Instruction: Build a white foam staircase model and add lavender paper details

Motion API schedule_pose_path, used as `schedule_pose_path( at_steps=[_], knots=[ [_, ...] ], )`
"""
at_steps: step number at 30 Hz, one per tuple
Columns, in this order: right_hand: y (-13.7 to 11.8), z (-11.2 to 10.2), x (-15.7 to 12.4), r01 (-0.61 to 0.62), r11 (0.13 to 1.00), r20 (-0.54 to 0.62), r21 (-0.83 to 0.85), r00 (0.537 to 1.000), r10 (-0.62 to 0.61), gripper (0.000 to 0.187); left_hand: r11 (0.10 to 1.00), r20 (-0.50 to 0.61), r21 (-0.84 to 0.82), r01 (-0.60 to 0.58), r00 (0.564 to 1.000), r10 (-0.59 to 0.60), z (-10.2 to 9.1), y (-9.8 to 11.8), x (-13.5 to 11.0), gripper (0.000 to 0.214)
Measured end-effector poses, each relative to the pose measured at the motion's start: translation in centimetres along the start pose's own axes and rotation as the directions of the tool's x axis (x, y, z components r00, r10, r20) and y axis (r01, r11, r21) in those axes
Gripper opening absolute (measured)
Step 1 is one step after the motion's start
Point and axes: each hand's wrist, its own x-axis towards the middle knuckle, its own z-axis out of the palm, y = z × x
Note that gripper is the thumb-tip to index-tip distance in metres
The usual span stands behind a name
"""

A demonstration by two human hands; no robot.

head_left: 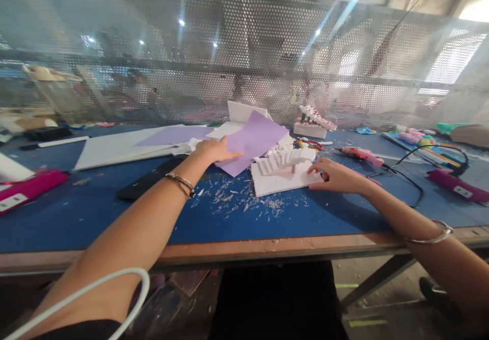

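My left hand (214, 150) grips the left side of a purple sheet (255, 139), thumb lying over it, the fingers partly hidden. The sheet is tilted up above white scraps. My right hand (336, 176) is closed at the right edge of a white foam board model (280, 179), its fingertips curled against the base. On that base stands a curved, stepped white piece (284, 162). White shavings (244, 195) are scattered on the blue tabletop in front of it.
A hot glue gun (361, 155) with a black cable lies to the right, near a magenta case (458, 186). White boards (114, 149) and a black flat object (153, 177) lie left. A red-speckled white model (313, 121) stands behind, before a perforated metal screen (260, 39).
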Motion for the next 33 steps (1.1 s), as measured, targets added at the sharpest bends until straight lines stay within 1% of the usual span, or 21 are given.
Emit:
schedule_pose_path(
  at_steps=[1,3,5,7,10,12,15,18,19,21,23,25,27,29,31,33],
  knots=[
    [-0.1,0.1,0.1,-0.029,1.0,-0.013,0.003,1.0,0.029,0.047,0.997,0.001,0.003,0.077,0.997,-0.077,0.1,0.0,0.0,0.101],
    [-0.4,0.3,0.2,-0.112,0.994,-0.067,-0.012,0.992,0.111,0.044,0.973,0.044,-0.007,0.233,0.972,-0.232,0.2,0.0,-0.1,0.103],
    [-0.9,0.4,0.5,-0.215,0.975,-0.12,-0.053,0.971,0.207,0.046,0.971,0.092,-0.035,0.237,0.968,-0.233,0.3,0.0,-0.2,0.104],
    [-1.5,0.6,0.7,-0.285,0.953,-0.142,-0.104,0.952,0.269,0.053,0.975,0.099,-0.027,0.222,0.971,-0.218,0.6,-0.2,-0.3,0.108],
    [-2.5,0.6,1.1,-0.298,0.94,-0.127,-0.166,0.952,0.28,0.065,0.979,0.074,-0.004,0.206,0.976,-0.205,1.1,-0.6,-0.3,0.117],
    [-2.9,0.4,1.4,-0.304,0.936,-0.108,-0.175,0.951,0.289,0.069,0.979,0.059,-0.002,0.206,0.977,-0.205,1.3,-0.9,-0.2,0.121],
    [-2.7,0.1,1.9,-0.322,0.935,-0.083,-0.151,0.946,0.313,0.063,0.978,0.06,-0.005,0.208,0.976,-0.207,1.5,-1.2,0.0,0.124],
    [-1.1,0.1,2.3,-0.307,0.947,-0.108,-0.095,0.949,0.296,0.059,0.975,0.06,-0.016,0.22,0.974,-0.218,1.7,-1.3,0.1,0.125],
    [-0.5,0.1,2.5,-0.306,0.95,-0.119,-0.056,0.947,0.298,0.059,0.975,0.049,-0.018,0.219,0.975,-0.218,1.8,-1.3,0.1,0.125],
    [0.8,0.3,2.7,-0.329,0.941,-0.126,0.081,0.933,0.337,0.058,0.975,-0.011,-0.023,0.222,0.975,-0.222,1.9,-1.3,0.1,0.126],
    [1.4,0.3,2.7,-0.354,0.896,-0.108,0.268,0.913,0.393,0.055,0.973,-0.097,-0.032,0.227,0.969,-0.229,2.1,-1.3,0.0,0.124],
    [1.1,0.1,2.6,-0.344,0.819,-0.083,0.459,0.901,0.425,0.047,0.971,-0.155,-0.048,0.236,0.958,-0.24,2.2,-1.5,0.0,0.12],
    [0.1,-0.4,2.4,-0.298,0.724,-0.064,0.622,0.902,0.426,0.037,0.968,-0.141,-0.06,0.244,0.958,-0.25,2.5,-1.8,0.0,0.115],
    [-0.8,-1.0,2.0,-0.237,0.62,-0.048,0.747,0.912,0.406,0.028,0.964,-0.086,-0.067,0.258,0.961,-0.263,2.7,-2.2,0.2,0.112],
    [-1.3,-1.5,1.7,-0.167,0.541,-0.062,0.824,0.923,0.379,0.022,0.96,-0.037,-0.068,0.272,0.961,-0.275,3.0,-2.4,0.3,0.111],
    [-1.2,-1.9,1.4,-0.1,0.481,-0.094,0.871,0.927,0.363,0.021,0.956,-0.02,-0.069,0.284,0.958,-0.286,3.2,-2.5,0.4,0.112]
  ],
)
